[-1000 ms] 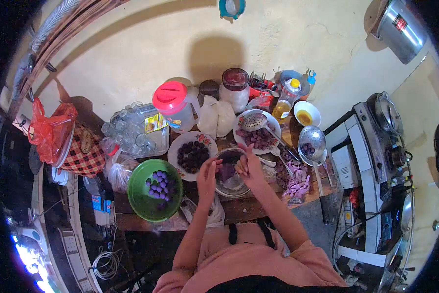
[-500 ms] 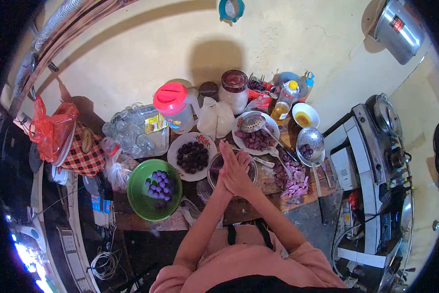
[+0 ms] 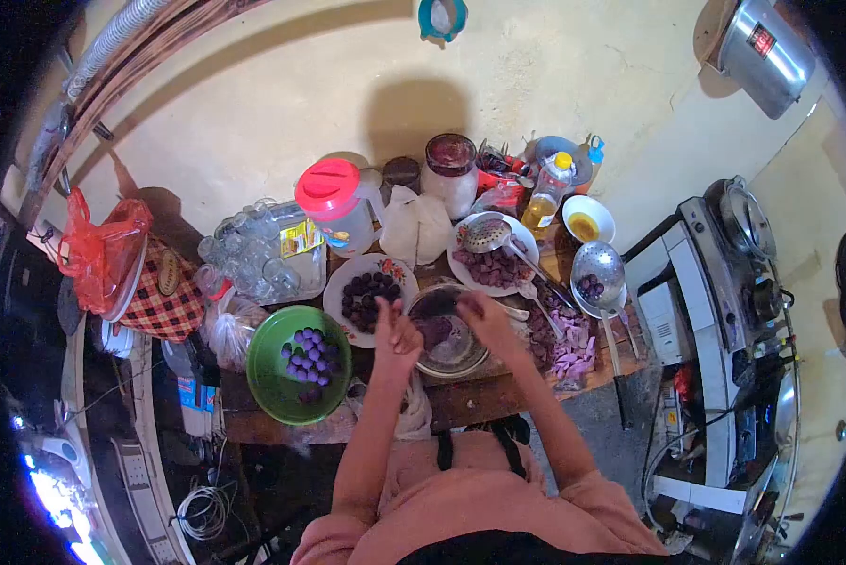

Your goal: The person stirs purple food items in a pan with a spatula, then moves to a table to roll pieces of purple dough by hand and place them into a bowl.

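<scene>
A clear bowl (image 3: 461, 369) with soft purple dough (image 3: 434, 329) in it stands in front of me. My right hand (image 3: 486, 322) is over its right side, fingers bent together at the dough's edge. Left of the bowl, my left hand (image 3: 398, 339) is raised with fingers curled in; what they hold, if anything, is hidden. Just behind it is a flowered white plate (image 3: 341, 325) with several dark purple balls (image 3: 359, 299). Lighter purple balls (image 3: 308, 358) lie in a green basin (image 3: 270, 391) farther left.
A plate (image 3: 523, 237) of purple chunks carries a slotted spoon; another skimmer (image 3: 599, 268) rests over a bowl. Purple peelings (image 3: 572, 353) lie at the table's right. A pink-lidded pitcher (image 3: 333, 212), jar (image 3: 449, 174), oil bottle (image 3: 545, 198) and tray of glasses (image 3: 258, 254) stand behind. A stove (image 3: 701, 235) is right.
My hands were pressed palm to palm over the bowl and have parted. The left moved left and toward me; the right moved right, down to the dough.
</scene>
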Motion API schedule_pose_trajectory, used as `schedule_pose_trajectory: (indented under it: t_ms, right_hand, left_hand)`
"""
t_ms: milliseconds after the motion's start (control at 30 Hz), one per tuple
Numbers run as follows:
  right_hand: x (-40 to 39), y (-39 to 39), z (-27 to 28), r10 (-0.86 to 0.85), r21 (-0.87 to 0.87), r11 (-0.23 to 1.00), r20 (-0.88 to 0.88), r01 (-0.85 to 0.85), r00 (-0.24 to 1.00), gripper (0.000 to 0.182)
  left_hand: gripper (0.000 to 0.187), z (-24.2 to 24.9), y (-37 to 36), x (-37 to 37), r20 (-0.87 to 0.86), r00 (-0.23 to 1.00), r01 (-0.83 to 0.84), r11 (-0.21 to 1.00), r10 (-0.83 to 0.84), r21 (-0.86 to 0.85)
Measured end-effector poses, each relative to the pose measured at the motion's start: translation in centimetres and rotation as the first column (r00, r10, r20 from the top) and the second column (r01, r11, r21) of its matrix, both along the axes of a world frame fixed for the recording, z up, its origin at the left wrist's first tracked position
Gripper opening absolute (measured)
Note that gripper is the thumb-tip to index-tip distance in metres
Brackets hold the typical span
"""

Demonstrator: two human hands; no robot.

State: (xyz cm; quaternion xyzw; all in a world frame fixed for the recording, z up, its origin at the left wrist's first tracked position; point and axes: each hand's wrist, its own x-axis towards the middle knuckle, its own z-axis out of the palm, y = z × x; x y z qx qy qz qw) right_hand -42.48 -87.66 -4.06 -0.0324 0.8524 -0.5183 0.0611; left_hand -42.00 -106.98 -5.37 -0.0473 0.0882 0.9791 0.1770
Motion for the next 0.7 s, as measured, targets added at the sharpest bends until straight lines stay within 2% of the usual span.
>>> schedule_pose_trajectory:
  t_ms: [67,167,200,300,367,467,567,700]
  right_hand:
    - [-0.1,-1.1,-2.8,0.159,0.311,0.934,0.073,-0.174,0.985,0.040]
    - [-0.1,-2.6,-3.9,0.325,0.491,0.839,-0.108,-0.234,0.940,0.044]
    - [-0.2,-3.0,-3.6,0.361,0.499,0.831,-0.144,-0.248,0.921,0.045]
    - [-0.7,-3.7,-2.7,0.441,0.492,0.825,-0.253,-0.278,0.861,0.045]
    - [-1.2,-4.0,-4.7,0.457,0.439,0.849,-0.334,-0.293,0.824,0.042]
    - [-1.5,-4.6,-7.5,0.326,0.327,0.928,-0.485,-0.178,0.811,0.029]
    - [-1.2,-5.3,-5.9,0.315,0.329,0.930,-0.477,-0.166,0.820,0.018]
    - [-1.4,-5.3,-5.9,0.238,0.300,0.953,-0.647,-0.046,0.724,0.010]
  left_hand:
    - [0.044,-1.3,-1.9,-0.4,-0.057,0.997,-0.058,0.998,0.058,0.007]
    - [0.050,-0.5,-3.7,0.2,0.033,0.991,-0.124,0.989,0.127,-0.080]
    - [0.045,0.3,-4.2,0.5,0.026,0.995,-0.099,0.993,0.101,-0.069]
    - [0.033,2.7,-3.8,1.0,0.364,0.882,-0.258,0.953,0.299,-0.158]
    - [0.028,2.8,-4.0,1.2,0.403,0.862,-0.275,0.951,0.309,-0.141]
    - [0.022,2.6,-4.4,1.5,0.409,0.860,-0.276,0.952,0.306,-0.132]
    - [0.025,0.7,-4.9,1.7,0.369,0.889,-0.256,0.962,0.273,-0.095]
    - [0.028,-0.1,-4.6,1.6,0.389,0.884,-0.263,0.964,0.259,-0.043]
